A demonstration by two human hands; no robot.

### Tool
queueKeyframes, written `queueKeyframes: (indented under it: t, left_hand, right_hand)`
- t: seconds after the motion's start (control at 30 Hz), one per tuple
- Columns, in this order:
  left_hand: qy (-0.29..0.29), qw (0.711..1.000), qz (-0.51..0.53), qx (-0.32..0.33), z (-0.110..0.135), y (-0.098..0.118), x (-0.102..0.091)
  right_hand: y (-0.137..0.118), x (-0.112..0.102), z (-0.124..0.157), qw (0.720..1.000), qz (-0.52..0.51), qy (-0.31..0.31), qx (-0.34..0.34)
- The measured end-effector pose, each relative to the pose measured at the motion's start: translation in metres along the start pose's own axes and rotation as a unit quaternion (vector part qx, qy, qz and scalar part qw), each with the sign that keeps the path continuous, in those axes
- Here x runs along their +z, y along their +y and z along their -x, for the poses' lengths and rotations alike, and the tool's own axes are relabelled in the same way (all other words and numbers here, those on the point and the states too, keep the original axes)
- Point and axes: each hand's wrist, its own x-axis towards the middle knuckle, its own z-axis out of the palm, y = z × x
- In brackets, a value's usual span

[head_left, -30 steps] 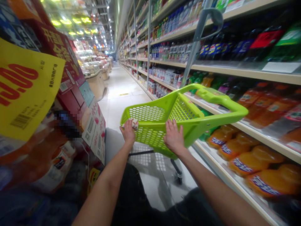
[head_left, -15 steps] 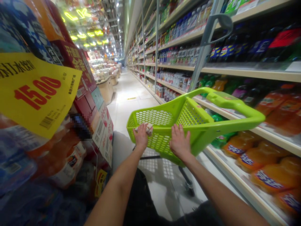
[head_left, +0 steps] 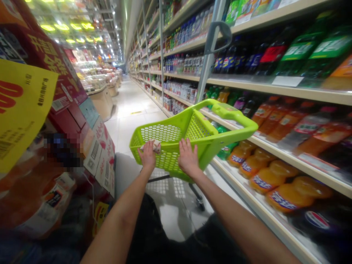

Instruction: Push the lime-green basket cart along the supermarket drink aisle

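Note:
A bright green plastic shopping cart [head_left: 167, 146] with honeycomb holes stands in front of me, tilted in view, its handle pointing right. My left hand [head_left: 148, 157] lies over the near rim toward the cart's left end, fingers closed on a crumpled pale cloth [head_left: 156, 146] with reddish marks; part of the cloth is hidden beneath the fingers. My right hand [head_left: 188, 157] rests against the same rim farther right, fingers stretched upward and thumb apart, with nothing in it. Dark wheels show below the basket.
Shelves of soft drinks run along the right, with orange soda bottles [head_left: 264, 178] on the bottom level. Stacked cartons [head_left: 100, 157] and a yellow price sign [head_left: 35, 95] crowd the left. A tiled aisle [head_left: 129, 99] stretches ahead between them.
The view has swung right, so the cart, shelves and cartons sit farther left in the picture. Both hands keep their places on the rim, the left one still with the cloth.

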Motion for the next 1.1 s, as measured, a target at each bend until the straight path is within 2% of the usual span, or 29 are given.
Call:
queueKeyframes:
  t: [0.07, 0.17, 0.27, 0.33, 0.4, 0.5, 0.63, 0.7, 0.8, 0.87, 0.9, 0.93, 0.97, 1.03, 1.1]
  left_hand:
    - [0.005, 1.000, 0.009, -0.011, 0.000, 0.001, -0.001]
    - [0.002, 0.998, 0.056, 0.036, 0.004, 0.015, 0.003]
    - [0.005, 0.982, 0.168, 0.082, 0.011, 0.033, 0.012]
    - [0.006, 0.959, 0.267, 0.098, 0.015, 0.040, 0.016]
    - [0.004, 0.927, 0.364, 0.091, 0.018, 0.042, 0.017]
    - [-0.003, 0.868, 0.495, 0.025, 0.020, 0.044, 0.013]
    - [-0.009, 0.748, 0.655, -0.110, 0.015, 0.057, 0.007]
    - [-0.008, 0.690, 0.701, -0.177, 0.012, 0.062, 0.004]
    - [-0.038, 0.643, 0.729, -0.233, 0.008, 0.065, -0.003]
    - [-0.091, 0.615, 0.746, -0.240, 0.007, 0.066, -0.008]
    - [-0.119, 0.595, 0.758, -0.239, 0.007, 0.067, -0.010]
    - [-0.143, 0.573, 0.771, -0.239, 0.007, 0.069, -0.013]
    - [-0.162, 0.553, 0.782, -0.240, 0.007, 0.072, -0.015]
    - [-0.183, 0.527, 0.792, -0.246, 0.007, 0.078, -0.020]
    - [-0.193, 0.524, 0.791, -0.249, 0.006, 0.085, -0.026]
  right_hand:
    - [-0.001, 0.000, 0.000, 1.000, -0.016, 0.012, 0.003]
    - [-0.008, 0.000, 0.001, 0.997, -0.062, 0.045, -0.005]
    - [-0.020, 0.006, 0.001, 0.985, -0.152, 0.066, -0.056]
    - [-0.027, 0.013, 0.000, 0.968, -0.226, 0.082, -0.070]
    - [-0.030, 0.019, -0.001, 0.947, -0.295, 0.110, -0.065]
    - [-0.032, 0.022, -0.005, 0.910, -0.384, 0.153, -0.036]
    - [-0.035, 0.017, -0.012, 0.861, -0.461, 0.198, 0.085]
    - [-0.036, 0.014, -0.017, 0.830, -0.505, 0.198, 0.134]
    - [-0.038, 0.014, -0.024, 0.750, -0.617, 0.166, 0.174]
    - [-0.037, 0.015, -0.026, 0.690, -0.685, 0.145, 0.184]
    - [-0.036, 0.015, -0.027, 0.674, -0.701, 0.141, 0.185]
    - [-0.035, 0.014, -0.027, 0.673, -0.702, 0.145, 0.185]
    - [-0.033, 0.013, -0.026, 0.689, -0.684, 0.157, 0.180]
    - [-0.029, 0.009, -0.022, 0.760, -0.603, 0.194, 0.148]
    - [-0.025, 0.004, -0.014, 0.842, -0.487, 0.215, 0.088]
